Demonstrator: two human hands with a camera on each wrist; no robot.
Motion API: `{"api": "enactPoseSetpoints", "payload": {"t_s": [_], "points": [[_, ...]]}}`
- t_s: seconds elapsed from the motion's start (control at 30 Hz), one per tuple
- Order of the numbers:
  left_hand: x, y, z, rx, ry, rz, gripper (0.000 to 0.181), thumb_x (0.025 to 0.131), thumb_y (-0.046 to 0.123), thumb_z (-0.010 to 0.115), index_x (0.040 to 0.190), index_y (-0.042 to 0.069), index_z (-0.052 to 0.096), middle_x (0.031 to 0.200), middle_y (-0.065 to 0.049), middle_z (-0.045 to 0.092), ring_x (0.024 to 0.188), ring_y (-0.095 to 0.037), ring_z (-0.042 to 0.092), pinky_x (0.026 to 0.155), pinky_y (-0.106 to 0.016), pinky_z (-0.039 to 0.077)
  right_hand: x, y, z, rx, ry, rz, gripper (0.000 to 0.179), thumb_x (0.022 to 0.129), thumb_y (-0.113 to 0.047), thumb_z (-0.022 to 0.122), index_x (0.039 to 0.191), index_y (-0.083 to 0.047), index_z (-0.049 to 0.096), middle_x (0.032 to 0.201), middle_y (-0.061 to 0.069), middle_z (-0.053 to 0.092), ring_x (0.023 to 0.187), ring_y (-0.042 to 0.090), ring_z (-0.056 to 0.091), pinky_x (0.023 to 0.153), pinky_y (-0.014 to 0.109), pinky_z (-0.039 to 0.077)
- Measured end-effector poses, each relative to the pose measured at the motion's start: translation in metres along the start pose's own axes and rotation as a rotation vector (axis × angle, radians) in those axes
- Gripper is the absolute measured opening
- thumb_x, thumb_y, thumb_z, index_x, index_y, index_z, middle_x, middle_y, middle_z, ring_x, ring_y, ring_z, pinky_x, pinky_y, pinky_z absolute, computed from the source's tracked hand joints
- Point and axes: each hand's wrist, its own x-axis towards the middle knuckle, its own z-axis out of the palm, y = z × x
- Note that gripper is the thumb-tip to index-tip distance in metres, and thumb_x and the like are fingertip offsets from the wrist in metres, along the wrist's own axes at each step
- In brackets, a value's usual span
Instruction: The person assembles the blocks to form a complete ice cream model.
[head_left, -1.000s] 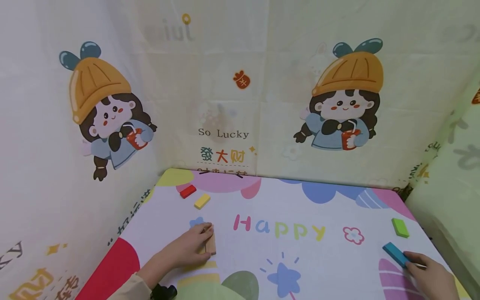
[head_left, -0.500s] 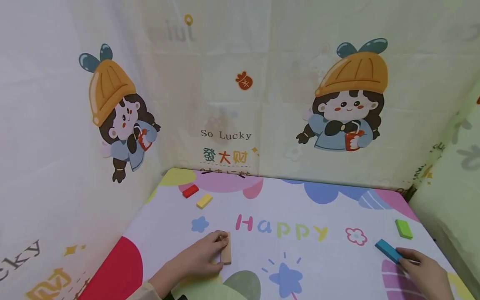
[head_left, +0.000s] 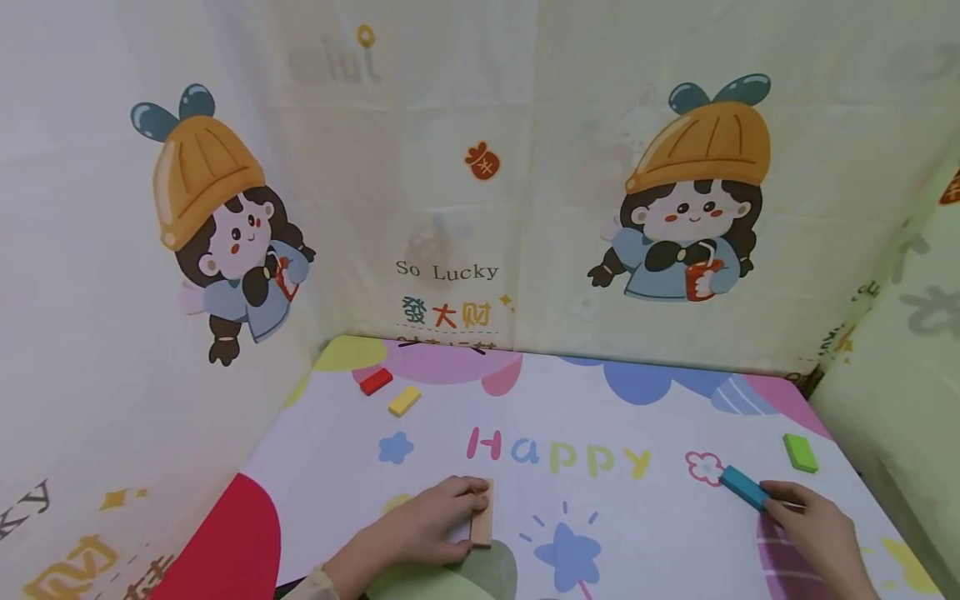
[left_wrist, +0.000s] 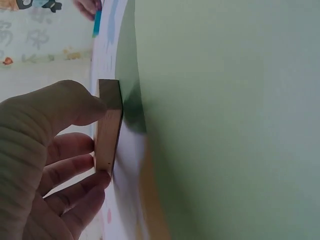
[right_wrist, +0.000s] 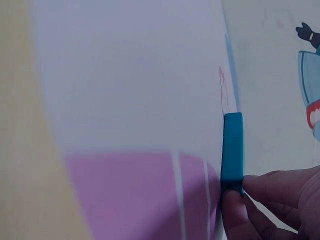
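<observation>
In the head view my left hand (head_left: 427, 527) holds a plain wooden block (head_left: 483, 527) low over the printed tabletop. The left wrist view shows the thumb at one end of this wooden block (left_wrist: 108, 132) and fingertips along its side and far end. On the right, my right hand (head_left: 816, 523) pinches one end of a blue block (head_left: 744, 488), whose free end points left to the printed pink flower. Seen from the right wrist, thumb and fingers squeeze the near end of the blue block (right_wrist: 233, 150), close over the table.
A red block (head_left: 377, 382) and a yellow block (head_left: 405, 402) lie at the back left of the table (head_left: 600, 417). Near the right edge lies a green block (head_left: 801, 453). Printed cloth walls (head_left: 555, 200) rise behind and at both sides.
My left hand has moved right and slightly nearer with the wooden block. My right hand has carried the blue block left, away from the green block.
</observation>
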Motion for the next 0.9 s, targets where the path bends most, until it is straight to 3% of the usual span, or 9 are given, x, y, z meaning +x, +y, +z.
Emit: {"api": "enactPoseSetpoints", "payload": {"t_s": [0.13, 0.37, 0.6, 0.73, 0.9], "points": [[0.005, 0.006, 0.006, 0.023, 0.013, 0.037, 0.052, 0.094, 0.027, 0.075, 0.142, 0.011, 0.062, 0.154, -0.003, 0.052, 0.14, -0.019, 0.049, 0.109, -0.027, 0.05, 0.003, -0.008, 0.008, 0.015, 0.02, -0.03, 0.044, 0.097, -0.021, 0.067, 0.128, 0.009, 0.064, 0.117, 0.031, 0.07, 0.1, 0.038, 0.066, 0.073, 0.036, 0.043], [0.016, 0.018, 0.013, 0.054, 0.01, 0.091, 0.054, 0.095, 0.029, 0.073, 0.145, 0.012, 0.06, 0.156, -0.003, 0.05, 0.141, -0.017, 0.049, 0.108, -0.023, 0.049, 0.008, -0.023, 0.022, 0.03, 0.021, -0.027, 0.044, 0.097, -0.02, 0.067, 0.13, 0.009, 0.063, 0.122, 0.033, 0.067, 0.112, 0.05, 0.062, 0.072, 0.038, 0.053], [0.028, 0.026, 0.024, 0.066, -0.014, 0.115, 0.05, 0.097, 0.032, 0.071, 0.143, 0.014, 0.061, 0.157, -0.002, 0.048, 0.14, -0.017, 0.048, 0.109, -0.019, 0.047, 0.011, -0.039, 0.032, 0.062, -0.014, -0.057, 0.045, 0.098, -0.02, 0.065, 0.133, 0.008, 0.061, 0.129, 0.034, 0.063, 0.12, 0.053, 0.056, 0.089, 0.057, 0.052], [0.033, 0.032, 0.026, 0.049, -0.023, 0.104, 0.046, 0.098, 0.034, 0.07, 0.14, 0.018, 0.062, 0.157, 0.0, 0.048, 0.14, -0.015, 0.048, 0.109, -0.019, 0.046, 0.012, -0.047, 0.037, 0.079, -0.025, -0.076, 0.045, 0.099, -0.02, 0.065, 0.134, 0.008, 0.06, 0.13, 0.033, 0.063, 0.121, 0.053, 0.057, 0.091, 0.058, 0.05], [0.041, 0.036, 0.033, 0.091, -0.027, 0.12, 0.046, 0.1, 0.039, 0.067, 0.141, 0.022, 0.061, 0.159, 0.004, 0.046, 0.143, -0.012, 0.045, 0.115, -0.023, 0.043, 0.013, -0.057, 0.045, 0.098, -0.009, -0.079, 0.044, 0.098, -0.018, 0.065, 0.134, 0.007, 0.061, 0.13, 0.032, 0.064, 0.12, 0.052, 0.059, 0.096, 0.063, 0.048]]}}
